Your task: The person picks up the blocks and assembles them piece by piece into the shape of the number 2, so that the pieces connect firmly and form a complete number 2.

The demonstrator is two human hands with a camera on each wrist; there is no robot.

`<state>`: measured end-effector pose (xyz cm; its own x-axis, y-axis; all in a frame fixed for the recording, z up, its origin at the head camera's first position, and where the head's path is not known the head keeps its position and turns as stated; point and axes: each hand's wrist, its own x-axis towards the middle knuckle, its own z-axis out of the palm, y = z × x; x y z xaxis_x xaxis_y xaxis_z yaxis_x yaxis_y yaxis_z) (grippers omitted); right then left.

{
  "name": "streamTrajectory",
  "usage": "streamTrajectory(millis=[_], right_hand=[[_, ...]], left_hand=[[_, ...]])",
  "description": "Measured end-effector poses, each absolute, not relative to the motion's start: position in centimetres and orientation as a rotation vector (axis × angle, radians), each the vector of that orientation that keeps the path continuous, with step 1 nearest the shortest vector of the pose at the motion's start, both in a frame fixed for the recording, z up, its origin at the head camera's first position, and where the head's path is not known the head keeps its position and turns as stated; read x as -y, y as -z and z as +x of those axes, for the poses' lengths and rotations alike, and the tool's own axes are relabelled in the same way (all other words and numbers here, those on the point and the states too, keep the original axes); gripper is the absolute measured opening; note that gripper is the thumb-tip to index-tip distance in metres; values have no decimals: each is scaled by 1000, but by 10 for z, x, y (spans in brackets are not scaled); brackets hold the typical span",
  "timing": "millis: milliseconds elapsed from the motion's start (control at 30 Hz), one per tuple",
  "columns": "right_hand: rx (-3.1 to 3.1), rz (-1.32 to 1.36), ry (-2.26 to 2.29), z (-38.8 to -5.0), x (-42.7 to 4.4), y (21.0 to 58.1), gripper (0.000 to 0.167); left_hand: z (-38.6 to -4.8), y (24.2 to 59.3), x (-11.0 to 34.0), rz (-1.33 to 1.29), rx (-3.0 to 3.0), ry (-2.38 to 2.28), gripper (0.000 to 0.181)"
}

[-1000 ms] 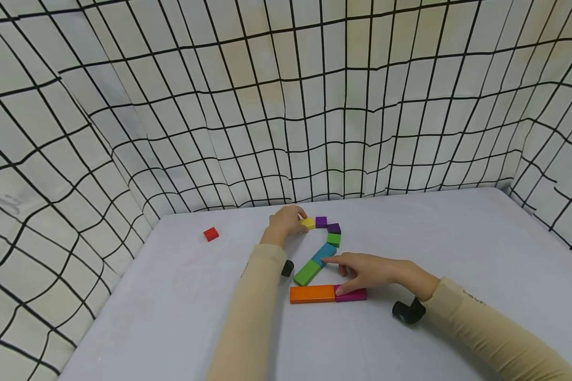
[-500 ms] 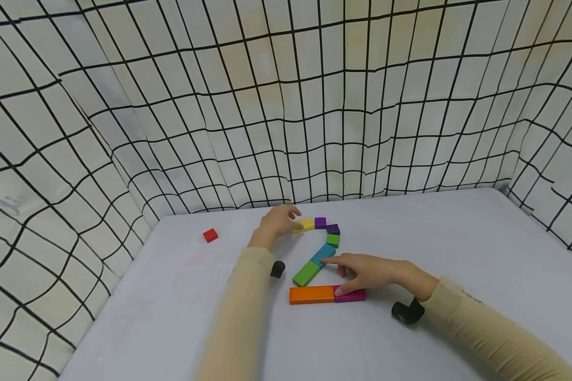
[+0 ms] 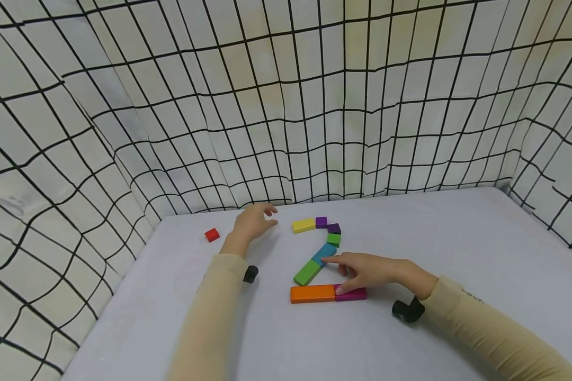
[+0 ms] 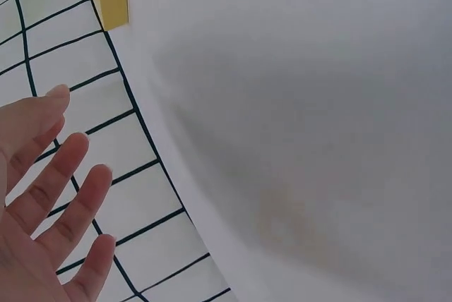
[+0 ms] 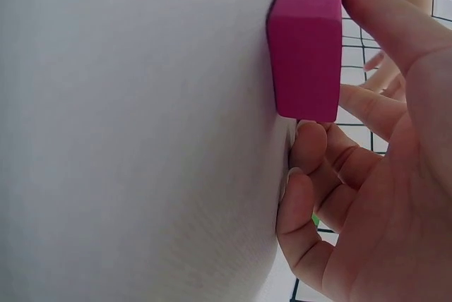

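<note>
My left hand (image 3: 252,223) hovers over the far side of the table with its fingers relaxed and nothing in them. It is between the red cube (image 3: 212,235) and the yellow block (image 3: 304,225). My right hand (image 3: 376,269) has its thumb resting on the magenta block (image 3: 355,295), while the index fingertip touches the blue block (image 3: 327,251); its other fingers bend onto the tabletop. An orange block (image 3: 313,293) lies end to end with the magenta one. A long green block (image 3: 307,273), a small green block (image 3: 333,239) and two purple blocks (image 3: 321,222) complete the curved row.
A white-covered table (image 3: 343,344) carries all the blocks. White walls with black netting (image 3: 314,121) rise behind it and at both sides. A dark wrist camera (image 3: 408,311) protrudes below the right wrist, and another (image 3: 251,274) beside the left.
My left hand has let go of the yellow block and moved left, leaving it at the end of the row. My right hand has stayed in place.
</note>
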<state>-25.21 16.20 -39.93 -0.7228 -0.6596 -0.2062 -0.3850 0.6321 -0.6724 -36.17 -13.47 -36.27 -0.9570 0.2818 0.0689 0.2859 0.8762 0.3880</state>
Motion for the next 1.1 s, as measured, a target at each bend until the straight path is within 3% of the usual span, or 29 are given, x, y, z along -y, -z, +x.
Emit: streamTrajectory(millis=[467,933,1100], right_hand=[[-2422,-837,849,-252,-162,401,74],[-2432,-839,833,-251,-163,401,76],[-2434,-843,828,-251,-163,401,76]], left_hand=[[-346,362,166,-475,2933,609,29],[-336,346,227,-424,2875,869,32],[-335,350,255,-297,2927,977,36]])
